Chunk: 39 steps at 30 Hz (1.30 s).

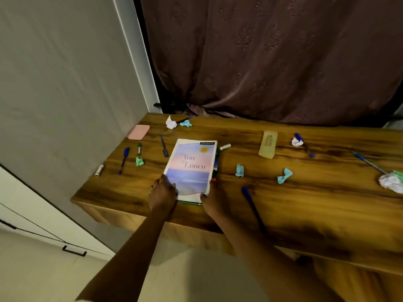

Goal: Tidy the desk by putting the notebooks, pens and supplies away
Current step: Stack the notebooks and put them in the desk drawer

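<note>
A pink and blue notebook (192,164) lies on top of a green-edged notebook near the front of the wooden desk (283,192). My left hand (162,192) grips the stack's near left corner. My right hand (212,201) grips its near right corner. Several blue pens are scattered around: one at the left (123,160), one behind the notebook (164,146), a dark one beside my right hand (254,207), two at the right (304,144) (368,162).
Crumpled paper balls, white (171,123) (391,182) and teal (284,175) (239,170), dot the desk. A pink pad (139,132) sits at the back left, a yellowish case (268,144) at the back right. A wall stands left, a curtain behind.
</note>
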{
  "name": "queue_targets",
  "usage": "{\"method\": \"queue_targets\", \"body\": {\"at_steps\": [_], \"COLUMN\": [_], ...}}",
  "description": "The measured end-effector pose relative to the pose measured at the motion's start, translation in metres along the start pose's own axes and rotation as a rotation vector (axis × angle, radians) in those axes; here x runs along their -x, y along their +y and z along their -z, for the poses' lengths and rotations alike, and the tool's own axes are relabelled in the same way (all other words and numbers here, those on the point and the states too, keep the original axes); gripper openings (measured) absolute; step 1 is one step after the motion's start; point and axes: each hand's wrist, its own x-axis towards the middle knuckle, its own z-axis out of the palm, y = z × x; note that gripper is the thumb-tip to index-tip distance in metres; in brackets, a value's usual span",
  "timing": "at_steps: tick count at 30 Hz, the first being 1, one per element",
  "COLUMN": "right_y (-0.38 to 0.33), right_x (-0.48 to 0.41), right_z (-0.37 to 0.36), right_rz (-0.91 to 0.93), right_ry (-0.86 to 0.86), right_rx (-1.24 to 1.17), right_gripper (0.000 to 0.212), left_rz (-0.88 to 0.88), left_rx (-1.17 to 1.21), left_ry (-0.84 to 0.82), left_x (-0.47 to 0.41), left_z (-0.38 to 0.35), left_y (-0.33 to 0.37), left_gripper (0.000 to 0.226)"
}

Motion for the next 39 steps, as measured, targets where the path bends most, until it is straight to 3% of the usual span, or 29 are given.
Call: {"method": "queue_targets", "body": {"at_steps": [3,6,12,16,19,22,27,30,34,39], "right_y": [0.004,0.021,0.048,0.043,0.043,0.045,0.066,0.089,0.131,0.206], "right_x": [0.017,0.053,0.108,0.106,0.098,0.101,0.145,0.190,0.262,0.349], "right_z": [-0.008,-0.001,0.018,0.020,0.023,0.034,0.070,0.106,0.168,0.246], "right_rz": [-0.025,-0.020,0.002,-0.050,-0.127,-0.169,-0.180,-0.174,-0.165,-0.229], "right_ry": [0.068,0.024,0.009,0.018,-0.075,-0.196,-0.328,-0.378,-0.395,-0.331], "right_rx": [0.033,0.042,-0.017,-0.037,-0.174,-0.438,-0.597,-0.642,-0.728,-0.748], "right_gripper": [0.062,0.055,0.033,0.042,0.051,0.045,0.039,0.033,0.019,0.044], "left_rz": [-0.047,-0.030,0.292,0.458,0.424,0.396,0.303,0.233,0.178,0.062], "left_rx": [0.051,0.192,0.550,0.649,0.731,0.829,0.689,0.566,0.478,0.386], "left_ry": [0.072,0.045,-0.050,-0.261,-0.359,-0.390,-0.347,-0.253,-0.195,-0.284], "left_x": [0.037,0.083,0.143,0.137,0.135,0.146,0.206,0.266,0.354,0.440], "left_z": [0.002,0.013,0.050,0.064,0.079,0.094,0.120,0.132,0.136,0.100], "left_y": [-0.002,-0.025,-0.037,-0.024,-0.025,-0.025,0.016,0.063,0.123,0.184], "left_gripper": [0.040,0.044,0.037,0.030,0.030,0.027,0.032,0.013,0.020,0.031]}}
